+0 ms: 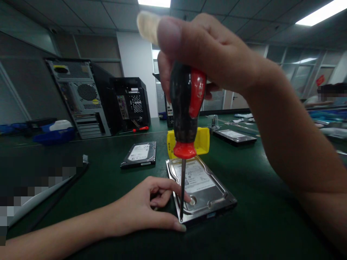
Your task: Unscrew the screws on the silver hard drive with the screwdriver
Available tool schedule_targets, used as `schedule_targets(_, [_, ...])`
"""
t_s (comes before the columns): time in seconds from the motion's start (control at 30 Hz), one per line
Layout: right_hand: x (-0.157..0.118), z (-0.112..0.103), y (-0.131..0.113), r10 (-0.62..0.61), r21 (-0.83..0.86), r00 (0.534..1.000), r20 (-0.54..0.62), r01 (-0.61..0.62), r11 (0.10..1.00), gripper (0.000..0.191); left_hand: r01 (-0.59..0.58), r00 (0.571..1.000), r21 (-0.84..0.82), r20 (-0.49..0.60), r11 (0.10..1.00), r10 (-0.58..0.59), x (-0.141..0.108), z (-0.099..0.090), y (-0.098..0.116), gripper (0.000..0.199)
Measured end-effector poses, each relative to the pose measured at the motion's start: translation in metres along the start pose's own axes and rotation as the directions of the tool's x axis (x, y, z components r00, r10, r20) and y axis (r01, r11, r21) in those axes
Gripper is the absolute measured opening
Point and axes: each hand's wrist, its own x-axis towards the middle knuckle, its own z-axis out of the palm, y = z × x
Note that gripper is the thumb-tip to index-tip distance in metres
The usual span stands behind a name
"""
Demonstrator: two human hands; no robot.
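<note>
A silver hard drive [199,177] lies label up on the dark green table [135,245]. My right hand [195,50] is wrapped round the black and red handle of a screwdriver [185,101], held upright. Its tip meets the drive's near left corner. My left hand [154,206] rests at the drive's left side, index fingertip on the top near a round spot and thumb along the near left corner, gripping that edge. Just behind the drive stands a yellow bin [203,141], partly hidden by the screwdriver.
A second hard drive [139,153] lies to the left, a third [234,136] at the back right. Computer cases [86,97] stand at the back left, near a red-handled screwdriver [141,129] and a blue tray [54,136]. Another person [329,94] is at the far right.
</note>
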Motion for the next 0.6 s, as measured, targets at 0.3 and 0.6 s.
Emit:
schedule_targets(0.3, [0.0031,0.0037,0.0032,-0.092,0.06,0.996,-0.013,0.093,0.994,0.048,0.003,1.0,-0.01,0.009,1.0,-0.003,0.0007,0.0002,0.0011,0.038])
schedule_targets(0.6, [0.0071,0.0041,-0.0035,-0.034,0.155,0.999,0.029,0.029,0.987,0.042,-0.019,1.0,0.018,0.001,1.0,0.019,0.0007,0.0004,0.0002,0.038])
